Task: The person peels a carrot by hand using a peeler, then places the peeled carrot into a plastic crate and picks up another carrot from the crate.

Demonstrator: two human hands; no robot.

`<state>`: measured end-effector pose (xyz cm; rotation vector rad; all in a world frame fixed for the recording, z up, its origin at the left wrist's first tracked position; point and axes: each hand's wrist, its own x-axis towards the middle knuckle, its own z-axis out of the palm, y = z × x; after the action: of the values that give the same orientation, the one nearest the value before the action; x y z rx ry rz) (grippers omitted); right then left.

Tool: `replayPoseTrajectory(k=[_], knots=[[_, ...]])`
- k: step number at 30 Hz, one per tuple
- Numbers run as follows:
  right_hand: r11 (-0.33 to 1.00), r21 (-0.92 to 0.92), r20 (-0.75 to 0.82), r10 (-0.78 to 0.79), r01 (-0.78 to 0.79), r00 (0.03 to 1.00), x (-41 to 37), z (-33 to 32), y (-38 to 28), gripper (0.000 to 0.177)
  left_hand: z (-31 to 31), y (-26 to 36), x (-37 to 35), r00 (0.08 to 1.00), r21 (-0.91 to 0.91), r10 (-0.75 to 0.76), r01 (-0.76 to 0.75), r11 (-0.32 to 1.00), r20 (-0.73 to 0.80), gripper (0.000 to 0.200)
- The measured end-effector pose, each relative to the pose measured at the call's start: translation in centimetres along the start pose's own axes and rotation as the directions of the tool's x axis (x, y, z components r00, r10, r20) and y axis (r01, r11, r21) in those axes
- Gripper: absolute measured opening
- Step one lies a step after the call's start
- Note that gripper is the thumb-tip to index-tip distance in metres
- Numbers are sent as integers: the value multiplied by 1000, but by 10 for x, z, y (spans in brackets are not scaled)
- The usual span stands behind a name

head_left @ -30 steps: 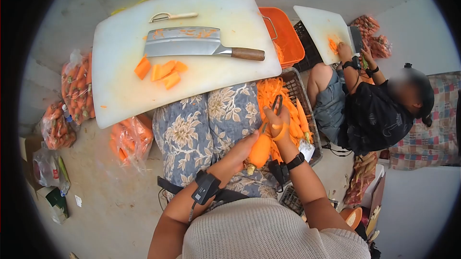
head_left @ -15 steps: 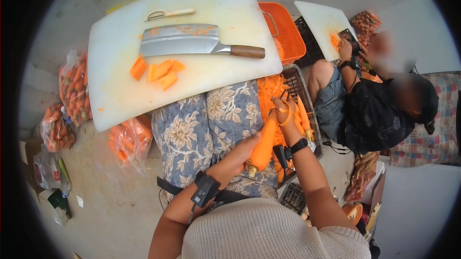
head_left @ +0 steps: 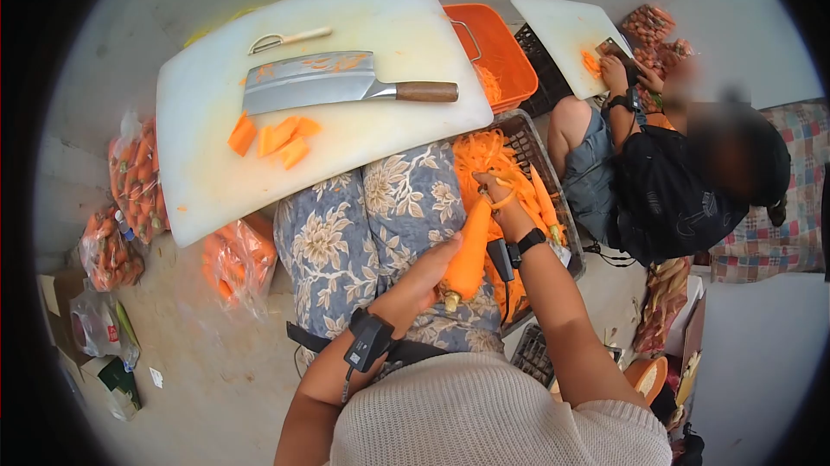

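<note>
A large peeled carrot [head_left: 468,260] lies slanted over my lap, thick stem end toward me. My left hand [head_left: 435,269] is closed around its lower part from the left. At the carrot's far, narrow end my right hand [head_left: 495,188] is closed on what looks like a peeler, mostly hidden by the fingers. A strip of orange peel hangs over that hand. Under it, a dark crate [head_left: 566,202] holds a heap of carrot peelings [head_left: 474,151] and several whole carrots [head_left: 543,194].
A white cutting board [head_left: 346,146] bears a cleaver [head_left: 316,79], another peeler [head_left: 294,37] and carrot chunks [head_left: 281,135]. Behind stands an orange tub [head_left: 519,77]. Bagged carrots [head_left: 138,176] stand left. On the right, a person [head_left: 674,181] cuts carrot on a smaller board [head_left: 562,38].
My right hand has moved slightly toward the carrot's far end, and the strip of peel has shifted. The left hand keeps its hold. The whole view has shifted a little.
</note>
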<state>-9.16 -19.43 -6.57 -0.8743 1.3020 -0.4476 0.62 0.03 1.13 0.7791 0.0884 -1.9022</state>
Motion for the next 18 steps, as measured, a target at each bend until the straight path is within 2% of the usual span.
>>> replayPoseTrajectory(k=[2,3,5,6,8,12,14,15,17,18], knots=[[994,3,23,107,-108,994,-15,5,-12,18,1,0,0,1000,-14,13,-13,1000,3,48],[995,25,-5,101,-100,995,-19,4,-14,18,4,-1,-1,1000,5,-13,12,1000,20,48],[968,35,44,246,-247,968,-22,1,-17,17,7,5,-8,999,17,-44,44,999,-25,51],[970,56,30,234,-235,972,-20,-1,-16,17,6,7,-11,997,28,-71,70,997,14,45],[961,-1,20,278,-278,961,-14,-5,-11,19,6,8,-11,997,58,-76,74,996,17,45],[954,12,8,300,-300,954,-12,-14,0,16,6,5,-10,998,108,-63,60,992,21,45],[988,87,-70,135,-129,988,-9,-32,19,18,7,5,-12,998,129,-48,41,991,47,45],[988,100,-67,127,-120,990,4,-43,38,18,5,7,-18,998,176,-46,38,984,44,46],[931,-287,-73,216,-228,974,28,-69,76,21,-1,10,-22,998,233,-52,40,972,45,46],[971,-79,-77,221,-227,972,14,-69,86,22,-4,8,-19,999,214,-40,32,976,35,47]])
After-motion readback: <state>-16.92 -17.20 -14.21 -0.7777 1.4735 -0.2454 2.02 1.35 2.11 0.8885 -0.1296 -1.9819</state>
